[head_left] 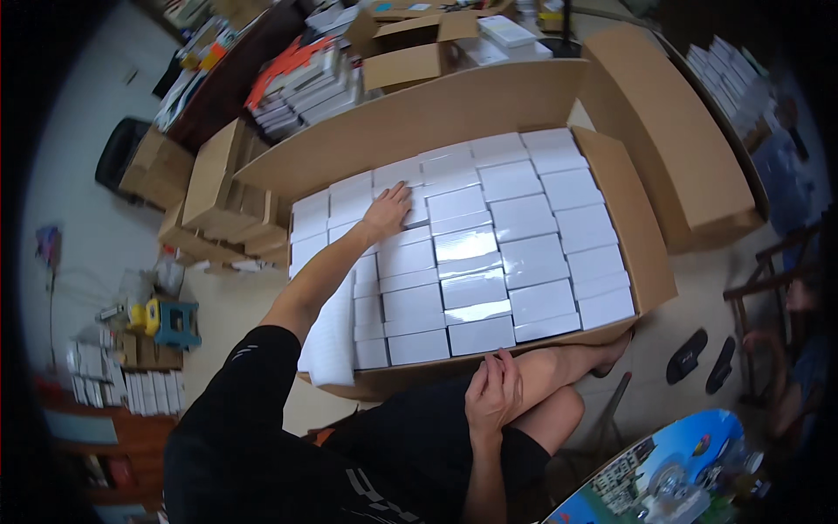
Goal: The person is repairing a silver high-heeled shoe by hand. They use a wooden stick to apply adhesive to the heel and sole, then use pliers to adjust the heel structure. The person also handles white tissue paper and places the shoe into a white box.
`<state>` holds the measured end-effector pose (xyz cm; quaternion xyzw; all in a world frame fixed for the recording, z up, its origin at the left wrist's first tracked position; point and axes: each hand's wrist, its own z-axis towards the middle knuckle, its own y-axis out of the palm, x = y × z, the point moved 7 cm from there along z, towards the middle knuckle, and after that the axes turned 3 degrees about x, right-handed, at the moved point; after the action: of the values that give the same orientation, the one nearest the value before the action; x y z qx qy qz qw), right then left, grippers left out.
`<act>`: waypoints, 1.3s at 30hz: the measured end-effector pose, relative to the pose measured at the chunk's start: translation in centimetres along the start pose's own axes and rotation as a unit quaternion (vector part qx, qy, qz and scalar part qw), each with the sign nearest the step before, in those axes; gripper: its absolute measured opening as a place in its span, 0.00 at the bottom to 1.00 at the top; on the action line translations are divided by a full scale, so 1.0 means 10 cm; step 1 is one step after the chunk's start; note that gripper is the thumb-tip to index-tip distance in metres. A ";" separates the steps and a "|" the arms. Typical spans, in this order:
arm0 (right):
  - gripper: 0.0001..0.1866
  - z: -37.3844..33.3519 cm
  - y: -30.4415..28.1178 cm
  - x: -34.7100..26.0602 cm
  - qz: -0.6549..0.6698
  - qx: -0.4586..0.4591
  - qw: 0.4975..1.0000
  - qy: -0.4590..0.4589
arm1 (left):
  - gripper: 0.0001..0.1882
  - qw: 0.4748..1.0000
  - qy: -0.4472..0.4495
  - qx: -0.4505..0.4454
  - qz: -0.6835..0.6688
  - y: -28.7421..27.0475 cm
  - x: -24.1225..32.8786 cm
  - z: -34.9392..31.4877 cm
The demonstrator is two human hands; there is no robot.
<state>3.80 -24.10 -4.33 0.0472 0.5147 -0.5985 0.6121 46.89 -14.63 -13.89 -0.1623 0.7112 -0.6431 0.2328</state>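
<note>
My left hand (388,210) lies open and flat on the white boxes (471,247), toward the left of their upper layer, with my arm stretched over them. The boxes are packed in close rows inside a large open cardboard carton (419,122). Beside my left fingers and wrist, a dark narrow gap shows between two boxes. My right hand (494,395) is held above my thigh by the carton's near edge, fingers loosely bent and nothing visible in them. A sheet of white foam wrap (333,349) hangs over the carton's near left corner.
A tall closed carton (676,140) stands to the right, and smaller brown cartons (214,175) to the left. Behind are stacked white boxes (314,87) and an open carton (406,65). Slippers (687,356) and a round picture-topped table (646,476) are at lower right; a blue stool (177,324) stands left.
</note>
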 end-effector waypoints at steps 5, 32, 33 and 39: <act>0.08 0.09 0.08 0.04 -0.001 -0.001 1.000 0.010 | 0.21 1.000 0.008 -0.020 0.017 0.11 -0.03 0.13; 0.29 1.17 0.50 1.32 0.251 0.062 0.886 0.385 | 0.36 0.389 -0.311 0.028 -0.867 -0.33 2.70 -0.86; 0.33 1.18 0.42 1.44 0.316 0.083 0.853 0.406 | 0.42 0.404 -0.296 -0.026 -0.865 -0.32 2.80 -0.85; 0.34 1.48 0.24 0.79 0.283 0.043 0.920 0.268 | 0.56 0.716 -0.131 0.100 -0.678 -0.64 2.51 -0.85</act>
<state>12.23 -38.78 -4.20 0.3756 0.5989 -0.3869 0.5921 20.77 -21.54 -10.08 -0.6596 0.3046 -0.6681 -0.1602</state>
